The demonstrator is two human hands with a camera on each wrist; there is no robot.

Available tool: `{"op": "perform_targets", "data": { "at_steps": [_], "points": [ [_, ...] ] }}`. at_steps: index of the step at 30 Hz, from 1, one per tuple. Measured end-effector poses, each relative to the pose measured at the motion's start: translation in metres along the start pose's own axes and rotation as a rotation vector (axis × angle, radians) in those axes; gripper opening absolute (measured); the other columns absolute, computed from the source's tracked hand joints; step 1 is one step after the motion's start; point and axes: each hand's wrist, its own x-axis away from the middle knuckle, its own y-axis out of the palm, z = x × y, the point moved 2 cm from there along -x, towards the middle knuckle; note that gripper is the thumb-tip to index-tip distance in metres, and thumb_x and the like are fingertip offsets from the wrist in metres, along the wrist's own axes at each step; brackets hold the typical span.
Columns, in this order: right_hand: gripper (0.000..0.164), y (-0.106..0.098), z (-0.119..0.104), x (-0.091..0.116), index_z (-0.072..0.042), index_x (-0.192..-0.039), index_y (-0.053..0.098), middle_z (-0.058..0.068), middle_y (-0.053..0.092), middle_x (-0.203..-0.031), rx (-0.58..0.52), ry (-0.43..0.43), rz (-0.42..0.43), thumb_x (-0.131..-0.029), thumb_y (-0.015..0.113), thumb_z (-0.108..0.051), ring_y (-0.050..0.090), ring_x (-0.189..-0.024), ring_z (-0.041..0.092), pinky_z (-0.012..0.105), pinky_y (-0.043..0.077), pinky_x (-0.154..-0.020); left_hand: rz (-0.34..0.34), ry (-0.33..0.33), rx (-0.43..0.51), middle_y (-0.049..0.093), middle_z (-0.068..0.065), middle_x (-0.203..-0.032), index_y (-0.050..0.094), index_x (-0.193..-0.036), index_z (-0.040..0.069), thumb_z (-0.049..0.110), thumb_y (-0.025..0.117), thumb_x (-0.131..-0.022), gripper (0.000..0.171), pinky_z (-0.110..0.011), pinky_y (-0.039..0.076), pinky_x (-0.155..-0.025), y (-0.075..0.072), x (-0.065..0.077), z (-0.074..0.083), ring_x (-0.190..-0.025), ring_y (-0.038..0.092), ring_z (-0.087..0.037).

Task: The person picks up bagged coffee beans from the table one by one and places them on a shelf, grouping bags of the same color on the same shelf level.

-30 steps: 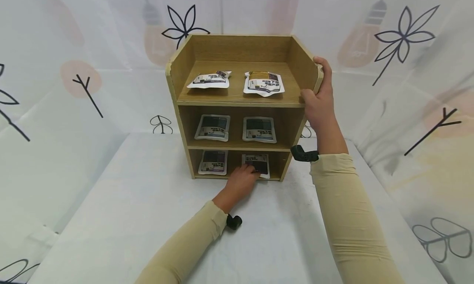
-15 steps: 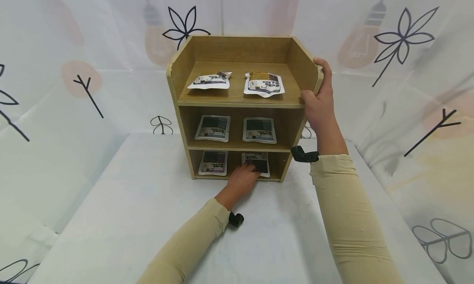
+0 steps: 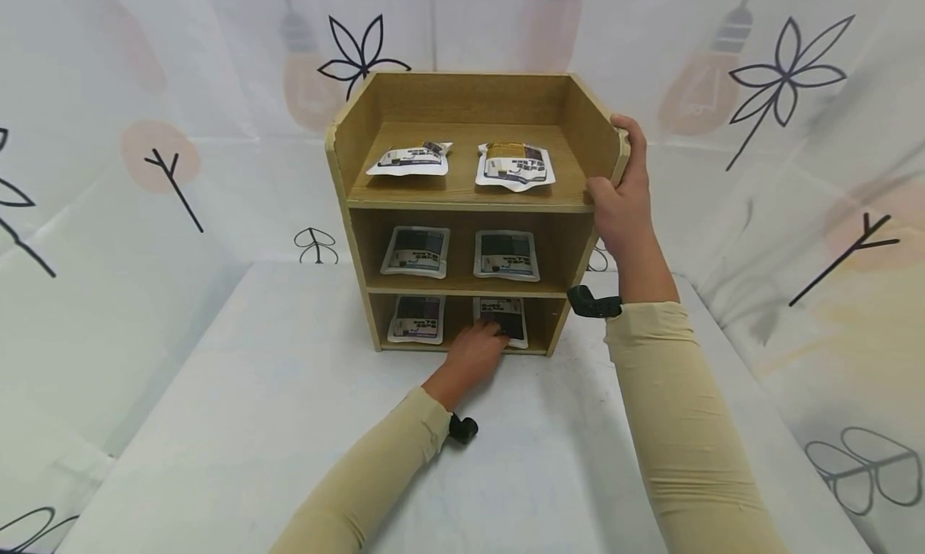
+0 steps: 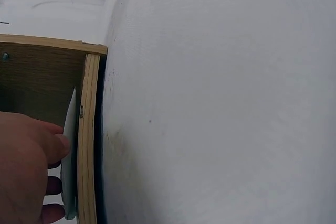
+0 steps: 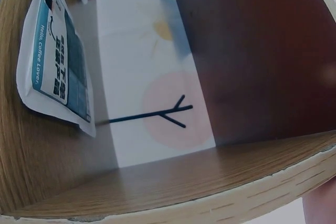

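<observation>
A small wooden shelf (image 3: 462, 205) stands on the table with three levels. My right hand (image 3: 625, 205) grips the upper front edge of its right side panel, thumb at the front and fingers along the top. In the bottom compartment my left hand (image 3: 477, 352) holds the right-hand coffee pouch (image 3: 509, 313), partly covering it. In the left wrist view this pouch (image 4: 68, 182) is seen edge-on near the compartment floor, the thumb (image 4: 60, 142) at its front edge and the fingers (image 4: 54, 184) on its face. Another pouch (image 3: 417, 317) lies to its left.
Two teal-labelled pouches (image 3: 415, 249) lie on the middle level; one pouch (image 5: 55, 61) reads "Hello, Coffee Lover" in the right wrist view. Two yellow-labelled pouches (image 3: 515, 166) lie on top. White cloth with printed plants (image 3: 788, 72) hangs behind the white table (image 3: 289, 425).
The left forearm has shifted slightly right, the left hand staying at the bottom right pouch. The right hand keeps its hold on the shelf.
</observation>
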Motion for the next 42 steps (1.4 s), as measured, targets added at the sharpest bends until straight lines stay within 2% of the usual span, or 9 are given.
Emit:
{"op": "perform_targets", "data": {
  "at_steps": [5,10,15,19,25,31,37,42],
  "points": [
    [0.075,-0.001,0.001,-0.001,-0.045,-0.141,0.031,-0.004,0.038,-0.134,0.011,0.006,0.008,-0.082,0.037,0.001,0.042,-0.115,0.016,0.031,0.036,-0.090,0.005,-0.002,-0.007,0.064,0.005,-0.117,0.071,-0.113,0.027,0.014,0.052,-0.098,0.027,-0.031,0.054,-0.087,0.000,0.001,0.000,-0.115,0.058,-0.016],
    [0.074,-0.005,0.003,-0.002,-0.046,-0.141,0.031,-0.006,0.039,-0.129,0.012,0.014,0.013,-0.083,0.038,0.001,0.041,-0.111,0.015,0.030,0.035,-0.087,-0.004,-0.024,0.021,0.064,0.005,-0.117,0.070,-0.115,0.026,0.019,0.054,-0.098,0.025,-0.032,0.054,-0.088,-0.007,0.003,0.000,-0.114,0.059,-0.017],
    [0.072,-0.010,-0.002,-0.001,-0.045,-0.141,0.032,-0.006,0.039,-0.126,0.007,0.017,-0.001,-0.085,0.040,-0.001,0.042,-0.110,0.015,0.030,0.035,-0.087,0.053,-0.027,0.057,0.067,0.005,-0.110,0.071,-0.110,0.024,0.028,0.056,-0.097,0.020,-0.032,0.053,-0.086,-0.014,0.006,-0.004,-0.105,0.063,-0.017],
    [0.069,-0.015,-0.007,0.003,-0.046,-0.143,0.029,-0.005,0.040,-0.129,0.050,0.028,-0.026,-0.088,0.043,-0.006,0.042,-0.113,0.016,0.031,0.036,-0.090,0.087,-0.038,0.108,0.069,0.005,-0.111,0.069,-0.111,0.021,0.029,0.053,-0.098,0.023,-0.035,0.052,-0.090,-0.020,0.010,-0.009,-0.105,0.064,-0.017],
    [0.073,-0.021,-0.010,0.006,-0.050,-0.147,0.016,-0.003,0.036,-0.144,0.131,0.055,-0.065,-0.091,0.046,-0.014,0.041,-0.123,0.017,0.041,0.036,-0.105,0.051,-0.074,0.133,0.065,0.003,-0.125,0.060,-0.132,0.020,0.034,0.048,-0.099,0.037,-0.038,0.046,-0.104,-0.030,0.018,-0.016,-0.118,0.060,-0.017],
    [0.075,-0.028,-0.002,0.015,-0.045,-0.152,0.003,-0.009,0.021,-0.159,0.185,0.034,-0.110,-0.095,0.046,-0.022,0.029,-0.145,0.019,0.050,0.023,-0.120,0.016,-0.112,0.107,0.061,0.002,-0.133,0.048,-0.142,0.021,0.041,0.049,-0.097,0.049,-0.049,0.038,-0.112,-0.037,0.028,-0.021,-0.127,0.054,-0.020],
    [0.064,-0.033,0.010,0.031,-0.048,-0.151,0.006,-0.017,0.017,-0.160,0.297,0.018,-0.138,-0.099,0.041,-0.036,0.018,-0.150,0.016,0.052,0.019,-0.120,-0.003,-0.105,0.116,0.053,-0.001,-0.141,0.042,-0.147,0.020,0.044,0.051,-0.095,0.058,-0.054,0.026,-0.117,-0.049,0.043,-0.026,-0.136,0.045,-0.023],
    [0.057,-0.038,0.016,0.048,-0.050,-0.150,0.011,-0.019,0.018,-0.160,0.393,-0.048,-0.146,-0.099,0.036,-0.042,0.015,-0.150,0.010,0.056,0.016,-0.120,-0.056,-0.097,0.134,0.043,-0.005,-0.151,0.030,-0.152,0.017,0.049,0.050,-0.092,0.071,-0.057,0.024,-0.117,-0.058,0.056,-0.030,-0.142,0.037,-0.027]
  ]
}}
